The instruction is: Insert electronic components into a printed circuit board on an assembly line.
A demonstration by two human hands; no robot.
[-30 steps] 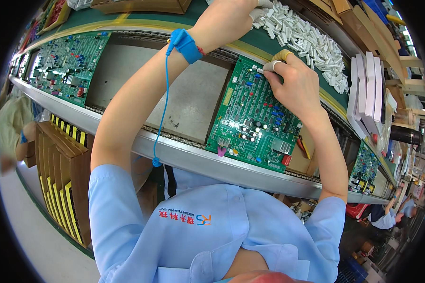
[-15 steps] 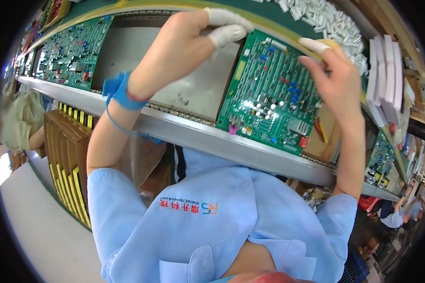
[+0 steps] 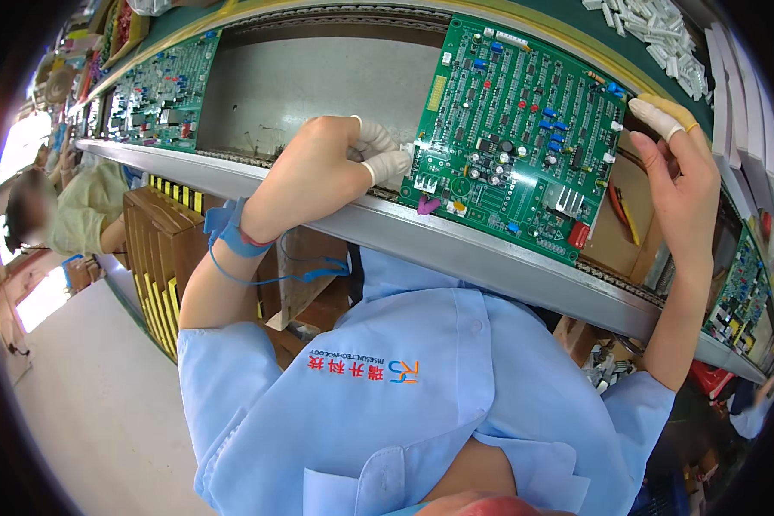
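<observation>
Left fingers (image 3: 387,167), right fingers (image 3: 656,119) — green circuit board (image 3: 523,133) between

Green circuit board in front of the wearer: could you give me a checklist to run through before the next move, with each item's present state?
1. Wrist strap worn on the left wrist: ok.
2. Strap cord fastened at its far end: cannot tell.
3. Left hand clear of the circuit board: not ok, its covered fingertips are at the board's left edge.
4. Right thumb covered: not ok, it is bare.
5. Right hand off the board: cannot tell, a fingertip is close to the far right corner.
6. Pliers off the board: ok, beside its right edge.
</observation>
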